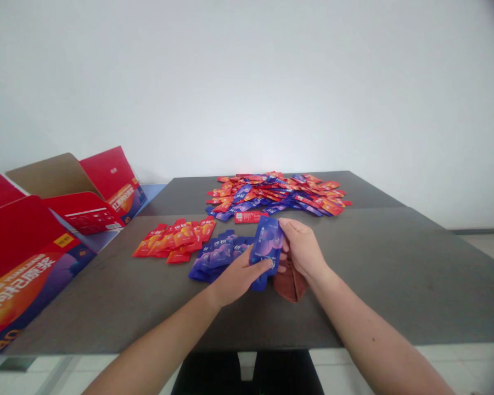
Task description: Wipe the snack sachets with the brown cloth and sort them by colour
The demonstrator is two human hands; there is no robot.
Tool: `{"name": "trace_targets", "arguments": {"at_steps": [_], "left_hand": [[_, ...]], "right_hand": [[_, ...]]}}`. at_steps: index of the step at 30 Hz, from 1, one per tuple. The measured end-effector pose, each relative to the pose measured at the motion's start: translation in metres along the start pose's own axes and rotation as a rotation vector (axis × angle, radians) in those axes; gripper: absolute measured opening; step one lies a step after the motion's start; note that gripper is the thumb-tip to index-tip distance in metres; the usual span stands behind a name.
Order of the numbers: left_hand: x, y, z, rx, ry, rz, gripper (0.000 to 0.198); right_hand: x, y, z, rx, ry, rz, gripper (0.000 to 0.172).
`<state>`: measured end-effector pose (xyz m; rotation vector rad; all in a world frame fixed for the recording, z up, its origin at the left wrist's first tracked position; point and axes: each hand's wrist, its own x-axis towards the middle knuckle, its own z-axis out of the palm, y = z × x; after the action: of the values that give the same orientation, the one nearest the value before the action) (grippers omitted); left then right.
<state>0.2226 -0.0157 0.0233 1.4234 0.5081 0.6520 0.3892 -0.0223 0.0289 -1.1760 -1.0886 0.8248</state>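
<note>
A person is standing at a dark grey tabletop (379,285), and both bare hands are working close together near its middle. The left hand (237,278) is clenching a glossy blue foil sachet (267,245), its thumb pressing on the sachet's face, while the right hand (300,249) is grasping the sachet's upper right edge with curled fingers (292,230). The sachet is standing tilted between the hands, its long axis running from 7 o'clock to 1 o'clock and its top end pointing toward 1 o'clock. The right hand is nearer that top end, the left nearer the lower end. A crumpled brown cloth (290,282) is hanging just under the right hand, though I cannot tell whether those fingers are gripping it. At 10 o'clock, a row of red foil sachets (175,241) is lying beside a cluster of blue foil sachets (216,258). At 12 o'clock, a heap of mixed red and blue sachets (275,192) is spreading across the far tabletop, and open red cardboard cartons (102,175) are sitting at 9 o'clock.
</note>
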Motion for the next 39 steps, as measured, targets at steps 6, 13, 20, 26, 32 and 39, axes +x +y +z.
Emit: {"name": "trace_targets", "arguments": {"at_steps": [6, 13, 20, 26, 32, 39], "left_hand": [[-0.002, 0.000, -0.003, -0.285, 0.121, -0.046, 0.039], [0.001, -0.009, -0.023, -0.279, 0.257, -0.025, 0.035], [-0.003, -0.015, -0.019, -0.317, 0.261, -0.120, 0.043], [0.000, -0.020, -0.011, -0.283, 0.287, -0.092, 0.041], [-0.003, -0.026, -0.009, -0.236, 0.183, -0.105, 0.041], [-0.016, -0.009, -0.014, 0.150, -0.013, 0.174, 0.036]], "right_hand": [[0.008, -0.007, -0.017, -0.574, -0.171, -0.217, 0.036], [-0.010, 0.021, -0.020, -1.208, -0.551, -0.176, 0.062], [-0.002, -0.003, -0.025, -1.240, 0.031, -0.345, 0.047], [-0.018, -0.016, -0.010, -1.013, -0.092, -0.689, 0.044], [-0.021, -0.001, 0.013, -1.154, -0.158, -0.568, 0.040], [0.018, 0.011, -0.034, -0.776, 0.266, -0.326, 0.043]]}}
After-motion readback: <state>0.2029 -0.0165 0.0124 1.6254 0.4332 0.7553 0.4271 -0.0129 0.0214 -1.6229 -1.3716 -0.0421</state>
